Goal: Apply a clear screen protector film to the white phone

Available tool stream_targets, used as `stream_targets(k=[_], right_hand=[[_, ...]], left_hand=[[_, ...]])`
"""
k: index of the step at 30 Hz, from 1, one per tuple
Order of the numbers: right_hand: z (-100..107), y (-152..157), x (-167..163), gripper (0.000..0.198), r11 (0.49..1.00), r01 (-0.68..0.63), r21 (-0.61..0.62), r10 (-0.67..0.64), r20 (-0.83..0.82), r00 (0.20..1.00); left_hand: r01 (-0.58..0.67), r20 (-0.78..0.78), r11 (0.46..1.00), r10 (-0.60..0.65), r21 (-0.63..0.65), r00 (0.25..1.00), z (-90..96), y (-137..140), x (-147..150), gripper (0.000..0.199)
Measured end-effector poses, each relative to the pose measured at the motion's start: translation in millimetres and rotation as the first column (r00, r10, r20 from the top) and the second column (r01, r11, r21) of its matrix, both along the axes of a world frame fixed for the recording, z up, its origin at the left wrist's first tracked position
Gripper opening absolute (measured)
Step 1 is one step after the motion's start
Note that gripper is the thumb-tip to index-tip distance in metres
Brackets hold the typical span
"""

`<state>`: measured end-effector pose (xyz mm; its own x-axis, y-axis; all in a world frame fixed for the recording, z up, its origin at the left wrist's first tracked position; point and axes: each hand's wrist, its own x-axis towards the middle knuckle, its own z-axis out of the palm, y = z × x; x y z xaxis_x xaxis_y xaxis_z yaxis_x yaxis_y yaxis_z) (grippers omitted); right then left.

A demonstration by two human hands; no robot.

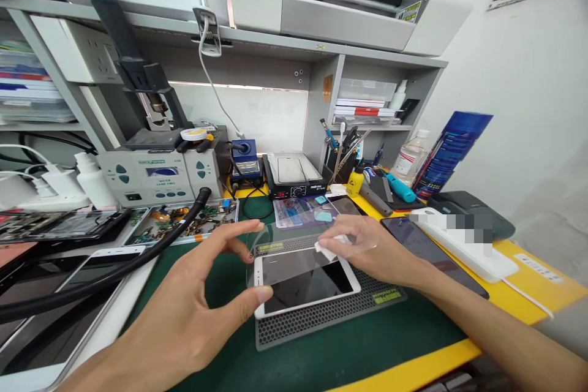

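A white smartphone (303,294) with a dark screen lies on a grey perforated pad (312,323). Above it is a clear screen protector (287,234), its faint outline passing in front of my right hand (362,245). My left hand (197,288) grips the protector's left end between thumb and fingers. The thumb tip overlaps the phone's left end; whether it touches the phone I cannot tell. My right hand is closed on a small white wipe (327,251) over the phone's far right part. Whether the wipe meets the screen or the protector is unclear.
A black hose (160,245) crosses the left side, over phones and a tray of parts (184,220). Behind stand a rework station (156,171) and a small heating plate (296,174). To the right lie a dark glass panel (432,257) and a white power strip (463,245).
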<state>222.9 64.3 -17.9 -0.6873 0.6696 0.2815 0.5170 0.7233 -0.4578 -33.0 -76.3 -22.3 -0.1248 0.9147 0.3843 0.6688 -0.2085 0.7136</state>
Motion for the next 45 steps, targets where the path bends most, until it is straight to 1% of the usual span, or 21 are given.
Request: stream_targets(k=[2, 3, 5, 6, 8, 10, 12, 15, 18, 21, 23, 25, 27, 28, 31, 34, 36, 38, 40, 43, 45], right_hand=[[-1.8, -0.6, -1.6, 0.023, 0.998, -0.050, 0.035, 0.048, 0.040, 0.998], [-3.6, 0.9, -1.7, 0.025, 0.996, -0.032, 0.080, 0.028, 0.059, 0.998], [-6.6, 5.9, -0.3, 0.027, 0.983, 0.073, 0.166, -0.083, 0.054, 0.995], [-7.2, 8.2, 0.8, 0.027, 0.976, 0.131, 0.174, -0.139, 0.032, 0.990], [-5.8, 9.8, 2.9, 0.024, 0.973, 0.196, 0.118, -0.195, -0.020, 0.981], [-2.4, 6.4, 3.1, 0.023, 0.987, 0.153, 0.040, -0.151, -0.052, 0.987], [0.0, 0.9, 1.2, 0.022, 0.999, 0.038, -0.015, -0.039, -0.044, 0.998], [-2.4, -1.5, -2.2, 0.021, 0.997, -0.071, 0.037, 0.070, 0.021, 0.997], [-7.2, 5.3, -1.4, 0.023, 0.984, 0.055, 0.171, -0.065, 0.054, 0.996], [-5.3, 8.7, 1.8, 0.024, 0.971, 0.184, 0.154, -0.189, 0.020, 0.982], [-1.4, 5.3, 2.3, 0.023, 0.986, 0.137, 0.089, -0.138, -0.002, 0.990], [0.7, 0.5, 1.2, 0.021, 0.999, 0.012, 0.033, -0.012, -0.005, 1.000], [-1.3, -0.9, -0.1, 0.022, 0.995, -0.080, 0.058, 0.079, 0.021, 0.997], [-3.4, 0.3, -0.5, 0.023, 0.991, -0.089, 0.103, 0.084, 0.045, 0.995], [-9.5, 7.9, 0.5, 0.027, 0.973, 0.035, 0.227, -0.052, 0.070, 0.996], [-8.1, 9.7, 1.2, 0.024, 0.970, 0.153, 0.189, -0.157, 0.009, 0.987], [-4.6, 5.3, -0.2, 0.021, 0.988, 0.088, 0.126, -0.087, -0.012, 0.996], [-3.1, 0.8, -2.2, 0.019, 0.995, -0.050, 0.088, 0.050, 0.002, 0.999], [-4.9, 0.6, -3.0, 0.019, 0.985, -0.115, 0.126, 0.111, 0.037, 0.993], [-9.6, 7.4, -0.4, 0.023, 0.969, -0.002, 0.245, -0.016, 0.072, 0.997], [-9.8, 10.4, 1.6, 0.024, 0.961, 0.098, 0.258, -0.114, 0.048, 0.992]], left_hand=[[-0.002, 0.005, 1.000, 0.002, 0.000, 1.000, 0.2, 0.5, 1.0, 0.056], [-0.003, 0.007, 1.000, 0.003, 0.002, 1.000, 0.0, 0.8, 1.4, 0.056], [-0.005, 0.008, 1.000, 0.005, 0.008, 1.000, -0.5, 1.2, 1.9, 0.057], [-0.004, 0.007, 1.000, 0.004, 0.009, 1.000, -0.7, 1.4, 2.1, 0.058], [-0.008, 0.005, 1.000, 0.008, 0.009, 1.000, -0.9, 1.7, 2.4, 0.058], [-0.013, 0.003, 1.000, 0.013, 0.005, 1.000, -0.6, 2.0, 2.9, 0.057], [-0.020, 0.001, 1.000, 0.020, 0.004, 1.000, 0.1, 2.2, 3.4, 0.057], [-0.023, 0.001, 1.000, 0.023, 0.006, 1.000, 1.4, 2.2, 4.0, 0.056], [-0.024, 0.006, 1.000, 0.024, 0.005, 1.000, 2.3, 1.9, 4.4, 0.056], [-0.029, 0.010, 1.000, 0.029, 0.002, 1.000, 2.5, 1.6, 4.8, 0.056], [-0.023, 0.011, 1.000, 0.023, 0.000, 1.000, 2.3, 1.8, 4.8, 0.055], [-0.012, 0.010, 1.000, 0.012, 0.001, 1.000, 1.9, 2.1, 4.8, 0.055], [-0.006, 0.007, 1.000, 0.006, 0.004, 1.000, 1.7, 2.4, 4.8, 0.055], [-0.006, 0.006, 1.000, 0.006, 0.005, 1.000, 1.6, 2.5, 4.8, 0.056], [-0.007, 0.002, 1.000, 0.007, 0.002, 1.000, 2.1, 2.4, 5.1, 0.056], [0.001, 0.003, 1.000, -0.001, -0.001, 1.000, 3.8, 1.9, 4.6, 0.056], [0.015, 0.002, 1.000, -0.015, -0.020, 1.000, 5.6, 1.3, 3.9, 0.056], [0.026, 0.000, 0.998, -0.026, -0.052, 1.000, 7.8, 0.7, 3.2, 0.055], [0.027, 0.003, 0.997, -0.027, -0.072, 1.000, 9.6, 0.2, 3.0, 0.055], [0.020, 0.005, 0.998, -0.020, -0.067, 1.000, 10.8, -0.1, 3.6, 0.055], [0.014, 0.002, 0.998, -0.014, -0.056, 1.000, 10.7, -0.1, 4.1, 0.055]])
